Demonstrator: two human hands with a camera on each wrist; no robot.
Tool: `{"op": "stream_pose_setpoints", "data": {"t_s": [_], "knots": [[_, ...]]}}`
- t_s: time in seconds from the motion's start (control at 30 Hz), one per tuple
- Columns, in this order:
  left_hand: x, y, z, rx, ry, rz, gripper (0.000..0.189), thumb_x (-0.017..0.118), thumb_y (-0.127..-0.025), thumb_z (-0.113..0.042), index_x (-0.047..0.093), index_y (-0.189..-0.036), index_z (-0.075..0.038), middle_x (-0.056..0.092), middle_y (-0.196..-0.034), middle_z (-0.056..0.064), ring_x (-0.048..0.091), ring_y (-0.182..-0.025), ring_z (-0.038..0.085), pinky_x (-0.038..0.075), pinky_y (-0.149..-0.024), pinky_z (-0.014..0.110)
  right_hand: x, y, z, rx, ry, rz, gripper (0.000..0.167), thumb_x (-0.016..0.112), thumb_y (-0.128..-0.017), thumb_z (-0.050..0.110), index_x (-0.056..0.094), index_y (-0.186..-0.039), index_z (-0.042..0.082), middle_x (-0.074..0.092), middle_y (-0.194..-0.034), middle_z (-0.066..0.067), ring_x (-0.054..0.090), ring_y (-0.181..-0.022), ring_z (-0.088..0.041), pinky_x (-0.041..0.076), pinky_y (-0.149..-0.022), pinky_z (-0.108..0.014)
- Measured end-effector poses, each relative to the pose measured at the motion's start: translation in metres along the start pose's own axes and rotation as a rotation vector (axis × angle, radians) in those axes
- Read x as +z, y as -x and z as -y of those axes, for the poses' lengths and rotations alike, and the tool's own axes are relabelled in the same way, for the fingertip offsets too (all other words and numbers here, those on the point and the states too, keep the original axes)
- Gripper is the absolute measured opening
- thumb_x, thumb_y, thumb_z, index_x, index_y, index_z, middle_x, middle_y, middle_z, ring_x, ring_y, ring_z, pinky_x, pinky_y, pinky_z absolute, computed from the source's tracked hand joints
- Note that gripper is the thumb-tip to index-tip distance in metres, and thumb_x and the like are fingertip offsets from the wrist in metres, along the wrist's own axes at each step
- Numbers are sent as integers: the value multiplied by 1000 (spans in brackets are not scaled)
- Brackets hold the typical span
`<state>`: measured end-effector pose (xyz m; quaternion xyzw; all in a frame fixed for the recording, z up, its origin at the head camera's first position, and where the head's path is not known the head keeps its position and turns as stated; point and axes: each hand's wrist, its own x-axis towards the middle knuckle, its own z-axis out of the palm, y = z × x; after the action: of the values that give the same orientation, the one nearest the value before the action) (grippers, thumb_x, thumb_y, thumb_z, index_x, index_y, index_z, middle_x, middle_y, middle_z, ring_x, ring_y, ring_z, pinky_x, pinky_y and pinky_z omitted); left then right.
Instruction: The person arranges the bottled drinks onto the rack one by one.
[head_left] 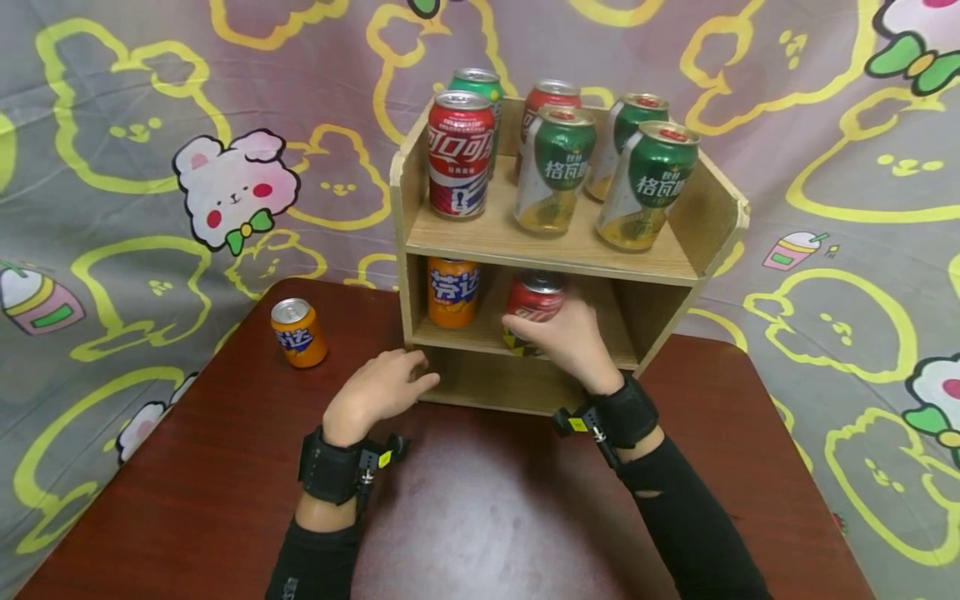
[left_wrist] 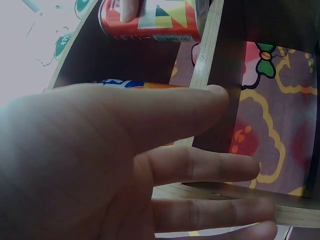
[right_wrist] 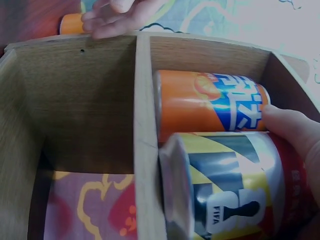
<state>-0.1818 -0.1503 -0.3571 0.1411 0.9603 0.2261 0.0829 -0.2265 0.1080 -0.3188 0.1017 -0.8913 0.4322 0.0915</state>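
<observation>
My right hand (head_left: 573, 342) grips a red cola can (head_left: 542, 292) at the front of the middle shelf; the thumb lies across the can's near side. In the right wrist view the can's yellow-and-black lower part (right_wrist: 225, 195) is close to the shelf board, and I cannot tell whether it touches. Just left of it, on that shelf, stands an orange soda can (head_left: 453, 293). My left hand (head_left: 378, 387) holds nothing and hovers by the shelf unit's lower left side, fingers loosely extended, as the left wrist view also shows.
The wooden shelf unit (head_left: 555, 260) stands at the back of the dark red table (head_left: 187, 467). Its top carries a red cola can (head_left: 459, 158), green-and-gold cans (head_left: 557, 171) and others behind. Another orange can (head_left: 300, 335) stands on the table, left of the unit. A patterned cloth (head_left: 135, 275) hangs behind.
</observation>
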Motion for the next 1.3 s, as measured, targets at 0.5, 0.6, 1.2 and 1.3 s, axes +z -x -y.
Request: {"op": "stream_pose_setpoints", "data": {"t_s": [0.5,0.6,1.2,1.3], "knots": [[2,1,2,-9,5,0,45,55,-96,-36,57,-126,-3,60,-114,14,59,-99,26,48,-82,44,-6,9,-18,-60,-8,223,84,80,-76,27,29,-142,10,52,-128,-9,51,-117,-25,39,-97,-44],[2,1,2,-5,8,3,45,55,-96,-36,57,-125,-3,60,-114,14,59,-97,26,48,-81,44,-3,11,-19,-61,38,211,82,79,-77,27,32,-141,8,53,-127,-11,51,-117,-28,40,-97,-45],[-1,1,1,10,11,4,45,55,-95,-36,57,-125,-2,60,-114,17,59,-98,27,48,-82,45,16,13,-8,-79,98,26,76,81,-76,29,37,-132,3,58,-116,-14,60,-102,-27,49,-84,-42],[-1,1,0,14,9,10,45,55,-96,-36,57,-126,-3,60,-115,17,59,-99,27,48,-82,45,19,14,-6,-59,131,-7,76,80,-76,33,37,-131,3,59,-113,-14,61,-98,-27,51,-80,-41]]}}
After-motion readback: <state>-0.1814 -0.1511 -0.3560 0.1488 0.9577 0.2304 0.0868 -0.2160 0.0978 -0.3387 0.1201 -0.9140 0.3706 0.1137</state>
